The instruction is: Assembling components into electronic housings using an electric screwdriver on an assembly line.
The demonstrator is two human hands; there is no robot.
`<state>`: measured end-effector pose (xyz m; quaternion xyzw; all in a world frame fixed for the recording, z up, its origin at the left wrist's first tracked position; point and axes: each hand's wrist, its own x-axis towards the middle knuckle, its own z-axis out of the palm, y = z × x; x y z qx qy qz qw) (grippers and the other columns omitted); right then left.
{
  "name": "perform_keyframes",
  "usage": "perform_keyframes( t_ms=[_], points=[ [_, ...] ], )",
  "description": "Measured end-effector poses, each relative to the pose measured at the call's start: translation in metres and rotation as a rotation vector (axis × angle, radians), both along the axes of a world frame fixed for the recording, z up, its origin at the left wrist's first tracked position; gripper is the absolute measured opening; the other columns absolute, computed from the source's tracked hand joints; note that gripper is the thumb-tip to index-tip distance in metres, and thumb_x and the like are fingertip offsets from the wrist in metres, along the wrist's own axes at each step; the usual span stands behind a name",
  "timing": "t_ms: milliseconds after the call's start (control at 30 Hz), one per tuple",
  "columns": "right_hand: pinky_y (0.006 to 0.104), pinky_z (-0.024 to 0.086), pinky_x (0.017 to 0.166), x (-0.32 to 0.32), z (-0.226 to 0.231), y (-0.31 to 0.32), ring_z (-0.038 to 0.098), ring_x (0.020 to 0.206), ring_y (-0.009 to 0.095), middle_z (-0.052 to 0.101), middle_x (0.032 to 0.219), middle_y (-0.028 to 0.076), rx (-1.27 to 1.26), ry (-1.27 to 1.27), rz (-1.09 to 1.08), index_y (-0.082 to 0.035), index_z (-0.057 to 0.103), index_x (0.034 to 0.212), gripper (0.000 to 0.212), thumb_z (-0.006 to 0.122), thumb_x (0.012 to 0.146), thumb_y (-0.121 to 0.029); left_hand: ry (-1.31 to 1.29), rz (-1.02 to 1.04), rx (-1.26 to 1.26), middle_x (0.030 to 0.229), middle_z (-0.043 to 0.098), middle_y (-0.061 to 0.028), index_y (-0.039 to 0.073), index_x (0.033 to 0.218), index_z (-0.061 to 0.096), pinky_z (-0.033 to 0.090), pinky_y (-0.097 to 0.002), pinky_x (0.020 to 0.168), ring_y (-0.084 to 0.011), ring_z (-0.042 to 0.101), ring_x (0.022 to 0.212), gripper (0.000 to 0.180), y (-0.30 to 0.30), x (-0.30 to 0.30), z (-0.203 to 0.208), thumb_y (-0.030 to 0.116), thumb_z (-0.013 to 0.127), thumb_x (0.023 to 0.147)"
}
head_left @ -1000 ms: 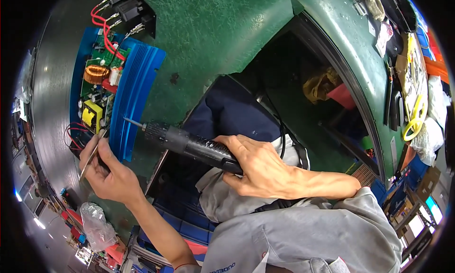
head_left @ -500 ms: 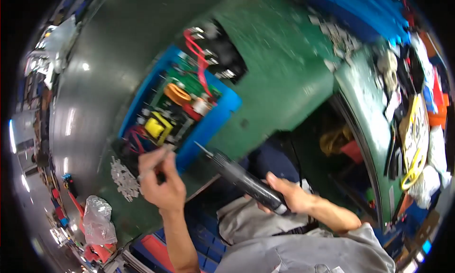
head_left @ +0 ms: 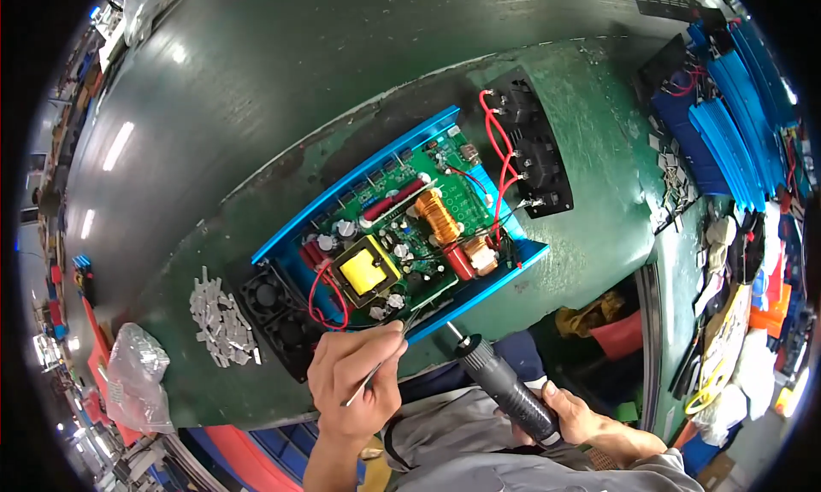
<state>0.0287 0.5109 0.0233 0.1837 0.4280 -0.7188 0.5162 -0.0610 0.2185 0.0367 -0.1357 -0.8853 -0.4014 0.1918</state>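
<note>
A blue metal case [head_left: 489,294] lies slanted on the bench, its top off. Inside sits a green circuit board [head_left: 398,177] with a yellow transformer [head_left: 363,271] and a copper coil [head_left: 438,218]. My left hand [head_left: 359,379] pinches thin metal tweezers [head_left: 369,379], their tip at the case's near wall. My right hand [head_left: 575,417] grips a black electric screwdriver [head_left: 506,389], its bit beside that wall. Red wires join the board to a black end panel [head_left: 537,154] at the right. Another black panel with fans [head_left: 267,294] lies at the left end.
Small grey metal pieces [head_left: 221,321] are heaped left of the fans, near a clear plastic bag [head_left: 137,368]. More pieces [head_left: 676,182] and stacked blue metal shells [head_left: 727,141] lie at the right. Yellow-handled scissors [head_left: 706,391] rest at the right edge.
The view has shifted and sharpened. My left hand has moved right, from the fan end to the case's near wall. The screwdriver's bit stays close to that wall, now pointing more steeply.
</note>
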Motion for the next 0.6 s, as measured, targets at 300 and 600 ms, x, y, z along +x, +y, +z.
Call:
perform_keyframes(
  t_ms=[300,600],
  points=[
    [0.0314,0.048,0.072,0.009,-0.008,-0.006,0.060,0.075,0.017,0.065,0.083,0.010,0.080,0.096,0.006,0.003,0.055,0.130,0.081,0.020,0.103,-0.065,-0.014,-0.035,0.018,0.096,0.075,-0.0074,0.009,0.109,0.063,0.050,-0.0295,0.064,-0.0197,0.068,0.073,0.037,0.004,-0.002,-0.003,-0.005,0.077,0.078],
    [0.0305,0.043,0.059,0.008,-0.015,0.002,0.057,0.063,0.019,0.063,0.078,0.013,-0.283,-0.308,-0.097,0.006,0.056,0.132,0.097,0.033,0.093,-0.080,0.012,-0.050,-0.056,0.094,0.075,-0.0075,0.008,0.106,0.063,0.050,-0.0304,0.062,-0.0207,0.069,0.073,0.031,0.002,-0.003,0.002,-0.003,0.077,0.080]
  ],
)
